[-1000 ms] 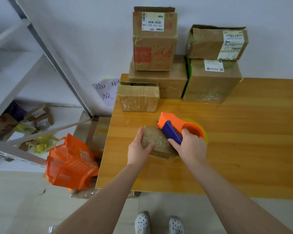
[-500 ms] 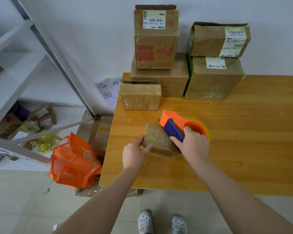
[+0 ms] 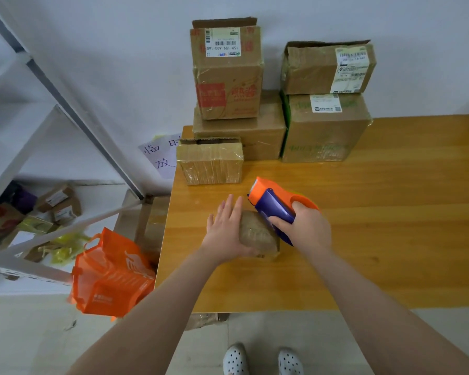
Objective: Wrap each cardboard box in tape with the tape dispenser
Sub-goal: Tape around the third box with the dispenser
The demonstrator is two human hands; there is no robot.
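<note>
A small brown cardboard box (image 3: 259, 234), glossy with tape, lies on the wooden table (image 3: 377, 239) near its left front. My left hand (image 3: 226, 230) rests flat against the box's left side, fingers straight and pointing away from me. My right hand (image 3: 307, 226) grips the orange and blue tape dispenser (image 3: 271, 203), which sits over the box's right end with its serrated orange nose raised and pointing to the far left.
A taped open-topped box (image 3: 210, 161) stands just behind. Several bigger cardboard boxes (image 3: 322, 125) are stacked against the wall. Left of the table are a white metal shelf (image 3: 25, 142) and an orange bag (image 3: 111, 274) on the floor.
My left hand has opened from gripping the box's near-left corner to lying flat along its left side. The dispenser's nose has lifted off the box and tilted up.
</note>
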